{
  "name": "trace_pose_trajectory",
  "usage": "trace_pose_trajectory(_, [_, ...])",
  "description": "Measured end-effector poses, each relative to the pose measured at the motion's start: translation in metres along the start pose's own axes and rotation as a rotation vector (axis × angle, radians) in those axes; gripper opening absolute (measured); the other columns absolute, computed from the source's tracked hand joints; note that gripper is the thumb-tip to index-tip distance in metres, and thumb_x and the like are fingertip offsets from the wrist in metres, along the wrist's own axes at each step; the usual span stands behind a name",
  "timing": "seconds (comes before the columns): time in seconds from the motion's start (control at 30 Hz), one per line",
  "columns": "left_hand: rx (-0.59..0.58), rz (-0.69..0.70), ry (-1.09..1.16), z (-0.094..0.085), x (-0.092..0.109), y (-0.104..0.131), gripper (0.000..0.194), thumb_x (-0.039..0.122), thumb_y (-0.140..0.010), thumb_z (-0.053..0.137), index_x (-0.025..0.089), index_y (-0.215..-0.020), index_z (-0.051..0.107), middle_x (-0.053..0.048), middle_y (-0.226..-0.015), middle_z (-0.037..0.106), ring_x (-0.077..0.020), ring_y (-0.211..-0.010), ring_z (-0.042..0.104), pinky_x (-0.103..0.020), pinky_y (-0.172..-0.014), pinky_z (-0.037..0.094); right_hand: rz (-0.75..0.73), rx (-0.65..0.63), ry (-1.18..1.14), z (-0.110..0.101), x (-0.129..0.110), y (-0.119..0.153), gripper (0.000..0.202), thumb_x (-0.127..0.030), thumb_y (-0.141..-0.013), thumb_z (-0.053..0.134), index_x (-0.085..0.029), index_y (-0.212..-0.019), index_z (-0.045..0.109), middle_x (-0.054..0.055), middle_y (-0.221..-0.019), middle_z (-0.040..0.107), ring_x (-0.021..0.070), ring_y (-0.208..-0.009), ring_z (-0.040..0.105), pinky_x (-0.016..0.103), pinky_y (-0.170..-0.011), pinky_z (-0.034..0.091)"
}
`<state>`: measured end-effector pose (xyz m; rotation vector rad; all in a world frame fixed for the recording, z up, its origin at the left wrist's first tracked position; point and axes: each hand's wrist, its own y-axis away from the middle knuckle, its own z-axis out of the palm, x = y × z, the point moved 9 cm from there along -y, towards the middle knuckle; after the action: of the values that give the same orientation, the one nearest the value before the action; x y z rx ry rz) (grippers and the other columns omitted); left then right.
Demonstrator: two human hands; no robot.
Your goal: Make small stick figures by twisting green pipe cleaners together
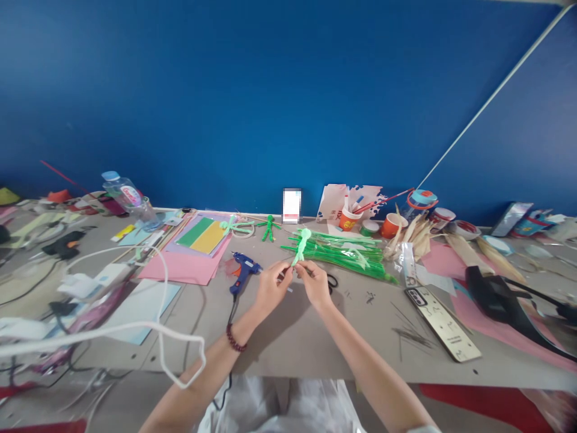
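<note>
Between my hands, above the table, is a light green pipe cleaner figure (303, 243) with a round head at its top. My left hand (274, 284) pinches its lower end from the left. Close beside it, my right hand (314, 282) grips the same end from the right, fingertips nearly meeting. Behind the hands, a dark green pipe cleaner figure (268, 229) stands near the wall, and another pale green figure (237, 227) lies to its left. A bundle of green pipe cleaners (347, 254) in clear plastic lies just beyond my right hand.
A blue glue gun (246, 272) lies left of my hands, its cord running to the table edge. Black-handled scissors (332, 281) sit partly behind my right hand. A phone (444, 325) lies at right. Coloured sheets (183, 266), a bottle (133, 198) and paper cups (348, 219) stand around.
</note>
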<state>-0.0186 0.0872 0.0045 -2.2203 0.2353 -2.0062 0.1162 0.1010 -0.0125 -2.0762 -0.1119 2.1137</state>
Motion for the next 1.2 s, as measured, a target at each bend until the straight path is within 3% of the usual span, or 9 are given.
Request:
trace_pose_trajectory(0.13, [-0.132,-0.185,0.235,0.016,-0.015,-0.002,0.025,0.039,-0.076,0.059,0.015,-0.07,0.061,0.001,-0.057,0.049,-0.0091,-0.049,0.043,-0.02,-0.045,0.039,-0.046,0.002,0.042,-0.001,-0.01,0.002,0.018,-0.034,-0.076,0.058,-0.019,-0.072,0.067,0.001,-0.069,0.06,0.0152,-0.066,0.054,0.026,-0.063,0.042])
trace_pose_trajectory(0.27, [-0.231,-0.374,0.544,0.031,-0.023,0.003,0.023,0.035,-0.072,0.062,0.014,-0.064,0.057,0.001,-0.056,0.048,-0.0066,-0.047,0.039,-0.017,-0.039,0.03,-0.101,0.029,0.086,-0.003,-0.019,0.004,0.018,-0.033,-0.077,0.057,-0.02,-0.069,0.065,0.001,-0.069,0.061,0.0159,-0.068,0.054,0.027,-0.067,0.042])
trace_pose_trajectory(0.4, [-0.29,-0.459,0.621,0.04,-0.025,0.007,0.026,0.038,-0.07,0.063,0.015,-0.064,0.054,0.003,-0.056,0.043,-0.0054,-0.045,0.034,-0.016,-0.034,0.021,-0.101,0.042,0.087,-0.004,-0.018,0.005,0.02,-0.035,-0.078,0.057,-0.019,-0.07,0.066,0.001,-0.068,0.061,0.0161,-0.068,0.055,0.027,-0.066,0.042])
trace_pose_trajectory(0.53, [-0.244,-0.428,0.615,0.037,-0.027,0.004,0.032,0.047,-0.073,0.06,0.015,-0.076,0.058,0.001,-0.063,0.047,-0.0083,-0.052,0.044,-0.016,-0.035,0.028,-0.091,0.074,0.111,-0.008,-0.015,0.003,0.019,-0.034,-0.077,0.058,-0.019,-0.073,0.068,0.002,-0.07,0.063,0.016,-0.068,0.055,0.026,-0.064,0.041])
trace_pose_trajectory(0.7, [-0.008,-0.199,0.224,0.008,-0.023,-0.004,0.034,0.045,-0.067,0.069,0.015,-0.083,0.062,0.001,-0.068,0.054,-0.007,-0.049,0.044,-0.018,-0.04,0.036,-0.144,0.116,0.175,-0.012,-0.022,0.006,0.018,-0.033,-0.078,0.059,-0.019,-0.074,0.07,0.003,-0.073,0.065,0.0168,-0.069,0.056,0.026,-0.062,0.041])
trace_pose_trajectory(0.83, [0.045,-0.095,0.067,0.001,-0.013,-0.004,0.027,0.041,-0.071,0.067,0.016,-0.079,0.064,-0.003,-0.075,0.06,-0.0103,-0.058,0.051,-0.018,-0.044,0.04,-0.165,0.109,0.21,-0.008,-0.024,0.011,0.019,-0.032,-0.081,0.057,-0.02,-0.078,0.071,0.004,-0.077,0.068,0.0184,-0.071,0.06,0.028,-0.066,0.044])
trace_pose_trajectory(1.07, [-0.025,-0.208,0.348,0.008,-0.017,-0.005,0.028,0.041,-0.07,0.067,0.014,-0.07,0.061,0.002,-0.055,0.051,-0.0059,-0.044,0.041,-0.018,-0.041,0.035,-0.187,0.113,0.211,-0.005,-0.021,0.014,0.021,-0.034,-0.081,0.058,-0.022,-0.091,0.073,0.006,-0.095,0.071,0.0243,-0.089,0.064,0.033,-0.082,0.047])
trace_pose_trajectory(1.2, [-0.119,-0.34,0.551,0.02,-0.025,-0.003,0.029,0.039,-0.066,0.072,0.013,-0.067,0.06,0.002,-0.056,0.052,-0.0042,-0.044,0.04,-0.017,-0.04,0.03,-0.157,0.113,0.185,-0.006,-0.018,0.013,0.025,-0.036,-0.082,0.056,-0.019,-0.089,0.073,0.006,-0.091,0.072,0.0238,-0.087,0.065,0.032,-0.079,0.048])
